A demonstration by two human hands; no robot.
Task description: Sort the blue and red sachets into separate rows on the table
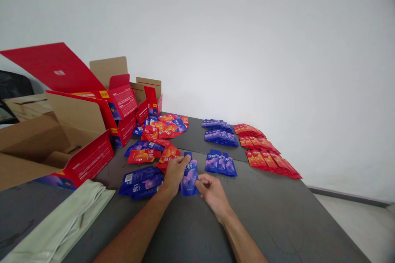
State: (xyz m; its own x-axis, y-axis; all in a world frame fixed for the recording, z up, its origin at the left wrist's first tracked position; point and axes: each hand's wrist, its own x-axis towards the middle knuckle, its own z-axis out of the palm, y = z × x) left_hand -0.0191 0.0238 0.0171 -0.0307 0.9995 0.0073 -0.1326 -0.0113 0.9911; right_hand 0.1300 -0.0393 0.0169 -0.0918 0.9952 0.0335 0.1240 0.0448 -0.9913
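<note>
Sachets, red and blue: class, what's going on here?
A person's left hand holds a blue sachet near its top, and the right hand pinches its right edge. To its right is a short overlapping row of blue sachets; fuller blue rows lie farther back, with red rows to the right. Loose mixed sachets lie left, beside open red cartons.

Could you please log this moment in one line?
left hand: holds blue packet; right hand: holds same packet; alongside: fanned blue packets; right: red packets
</note>
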